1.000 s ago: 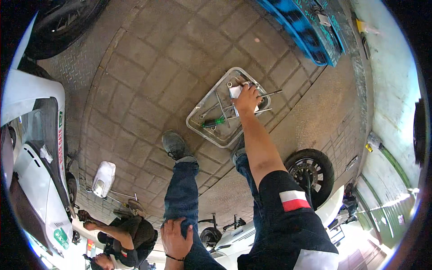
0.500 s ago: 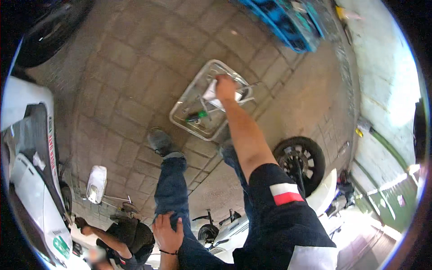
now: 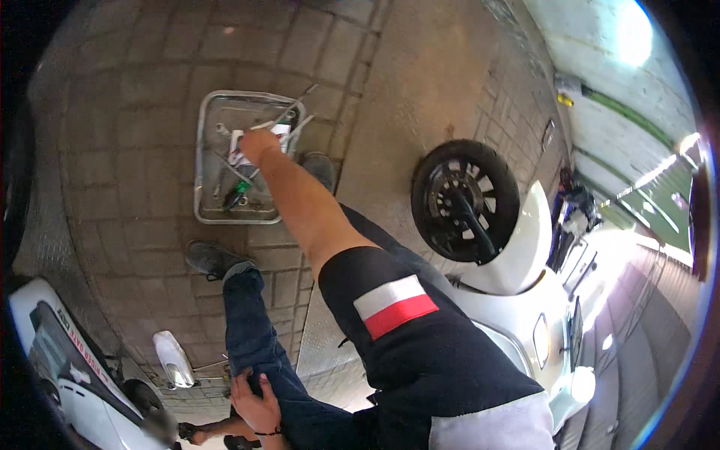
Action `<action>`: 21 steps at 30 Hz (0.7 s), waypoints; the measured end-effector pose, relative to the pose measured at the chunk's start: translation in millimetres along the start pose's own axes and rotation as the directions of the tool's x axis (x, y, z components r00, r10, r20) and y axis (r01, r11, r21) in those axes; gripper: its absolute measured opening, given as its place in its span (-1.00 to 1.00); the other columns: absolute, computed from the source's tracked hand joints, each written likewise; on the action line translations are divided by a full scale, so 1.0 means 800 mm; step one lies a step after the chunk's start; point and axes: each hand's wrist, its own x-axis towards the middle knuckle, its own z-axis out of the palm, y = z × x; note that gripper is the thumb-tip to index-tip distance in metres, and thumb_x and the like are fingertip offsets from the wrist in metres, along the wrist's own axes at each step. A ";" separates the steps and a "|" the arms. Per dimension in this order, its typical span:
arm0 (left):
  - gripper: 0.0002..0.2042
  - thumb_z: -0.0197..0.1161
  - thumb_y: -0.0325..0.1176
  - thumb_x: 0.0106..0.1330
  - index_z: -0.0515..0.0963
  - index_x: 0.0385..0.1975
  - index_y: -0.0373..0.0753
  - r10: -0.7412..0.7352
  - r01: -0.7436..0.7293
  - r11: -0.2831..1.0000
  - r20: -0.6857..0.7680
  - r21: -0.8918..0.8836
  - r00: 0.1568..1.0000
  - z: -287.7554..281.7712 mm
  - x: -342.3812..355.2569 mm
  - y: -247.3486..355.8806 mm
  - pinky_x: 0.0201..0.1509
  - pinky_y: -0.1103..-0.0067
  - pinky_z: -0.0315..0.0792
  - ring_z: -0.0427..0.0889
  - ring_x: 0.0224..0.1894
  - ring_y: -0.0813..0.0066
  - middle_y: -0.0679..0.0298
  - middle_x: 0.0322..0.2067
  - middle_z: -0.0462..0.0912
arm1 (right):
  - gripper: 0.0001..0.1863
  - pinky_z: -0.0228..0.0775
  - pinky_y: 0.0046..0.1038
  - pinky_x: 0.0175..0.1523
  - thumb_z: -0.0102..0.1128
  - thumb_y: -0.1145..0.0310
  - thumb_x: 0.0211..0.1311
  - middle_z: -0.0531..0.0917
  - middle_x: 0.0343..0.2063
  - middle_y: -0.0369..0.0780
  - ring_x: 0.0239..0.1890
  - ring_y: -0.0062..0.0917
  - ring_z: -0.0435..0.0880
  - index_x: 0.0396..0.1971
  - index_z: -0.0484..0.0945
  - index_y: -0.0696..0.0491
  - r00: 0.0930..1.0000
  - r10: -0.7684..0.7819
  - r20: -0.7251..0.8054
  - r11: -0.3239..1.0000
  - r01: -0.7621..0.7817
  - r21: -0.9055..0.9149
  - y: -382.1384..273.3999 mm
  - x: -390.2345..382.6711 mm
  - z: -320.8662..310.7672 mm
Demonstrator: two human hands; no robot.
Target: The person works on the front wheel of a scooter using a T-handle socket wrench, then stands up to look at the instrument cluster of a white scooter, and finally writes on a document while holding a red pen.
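My right hand [image 3: 259,145] reaches down into a shallow metal tray [image 3: 199,161] on the paving, its fingers bent over a small white and red packet or paper [image 3: 235,154]. The hand hides its own fingertips, so exactly what it grips is unclear. Long thin metal tools [image 3: 292,110] lie across the tray's far right side. A screwdriver-like tool with a green and black handle [image 3: 237,193] rests in the near part of the tray, beside small metal pieces. My left hand [image 3: 255,405] lies on my jeans near the left knee, fingers apart, holding nothing.
A white motorcycle with a black front wheel [image 3: 465,201] stands at my right. White scooter bodywork [image 3: 82,375] is at the lower left, near a loose white mirror-like part [image 3: 173,358]. Another person's arm [image 3: 217,429] shows at the bottom. A pale wall [image 3: 592,45] rises at the right.
The view has swung right, so the tray appears farther left and the blue crate has gone out of view. My right hand stays over the tray; my left stays on my leg.
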 end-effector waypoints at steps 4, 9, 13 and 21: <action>-0.69 0.16 -0.25 0.20 0.49 -0.24 -0.41 0.070 -0.071 0.997 0.033 0.018 0.997 0.000 0.015 0.015 -0.10 0.18 0.34 0.49 -0.17 -0.11 -0.06 -0.25 0.52 | -0.71 0.55 -0.26 -0.11 0.02 0.39 0.18 0.52 0.00 -0.09 -0.11 -0.28 0.65 -0.10 0.56 0.05 0.948 -0.106 -0.299 0.988 0.135 0.077 0.041 -0.045 0.002; -0.60 0.18 -0.16 0.28 0.47 -0.13 -0.45 0.012 -0.014 0.999 0.075 0.033 0.997 -0.003 0.017 0.026 0.06 0.26 0.35 0.49 -0.04 -0.07 -0.13 -0.14 0.53 | -0.69 0.52 -0.21 -0.11 0.15 0.29 0.14 0.56 -0.20 -0.10 -0.19 -0.17 0.64 -0.13 0.51 0.09 0.813 0.031 -0.581 0.889 0.243 0.388 0.036 -0.110 -0.061; -0.41 0.16 -0.07 0.30 0.26 0.16 -0.41 0.034 -0.051 0.957 -0.065 -0.286 0.997 -0.029 0.013 0.073 0.24 0.27 0.23 0.32 0.21 0.02 -0.13 0.17 0.29 | -0.69 0.45 -0.14 -0.16 0.12 0.21 0.20 0.57 -0.34 -0.02 -0.25 -0.10 0.61 -0.18 0.51 0.11 0.713 0.243 -0.657 0.553 0.455 0.698 0.006 -0.245 -0.134; -0.10 0.08 0.23 0.22 -0.08 0.33 -0.33 0.536 -0.422 0.640 -0.020 -0.643 0.844 -0.227 -0.074 0.250 0.27 0.33 0.17 0.32 0.20 0.19 -0.05 0.18 0.28 | -0.70 0.31 -0.37 -0.28 0.28 0.30 0.10 0.51 -0.47 -0.23 -0.46 -0.53 0.42 -0.29 0.42 0.15 0.882 0.007 -0.471 0.017 0.471 0.882 -0.020 -0.635 -0.264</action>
